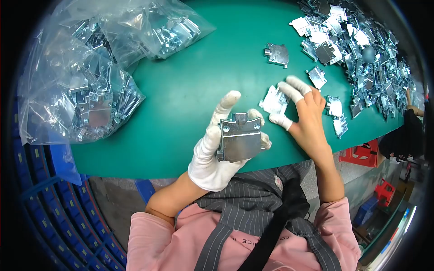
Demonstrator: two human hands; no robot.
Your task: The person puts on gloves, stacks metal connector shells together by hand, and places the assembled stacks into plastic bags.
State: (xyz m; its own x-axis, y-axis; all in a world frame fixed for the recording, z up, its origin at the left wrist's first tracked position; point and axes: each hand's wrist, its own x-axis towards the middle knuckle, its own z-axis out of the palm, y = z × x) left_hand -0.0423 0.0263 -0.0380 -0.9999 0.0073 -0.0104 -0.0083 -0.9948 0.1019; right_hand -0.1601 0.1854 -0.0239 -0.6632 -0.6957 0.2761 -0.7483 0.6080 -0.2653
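My left hand (pixel 217 149), in a white glove, holds a silver metal connector housing (pixel 242 141) upright, broad face toward me. Its thumb and fingers press against the sides of the piece. Bare except for white finger covers, my right hand (pixel 304 107) grips a second, bright metal housing (pixel 274 100) by its edges, between thumb and fingertips. Glare and slight blur hide the detail of that piece, and I cannot tell whether it touches the table. Beyond the right hand lie a loose housing (pixel 277 55) and another one (pixel 317 77).
On the green table (pixel 203 58), a large heap of metal housings (pixel 370 58) covers the right side. Clear plastic bags (pixel 86 90) of similar parts stand at the left. Two more housings (pixel 334 106) lie near the right wrist. A red stool (pixel 361 153) is below the table edge.
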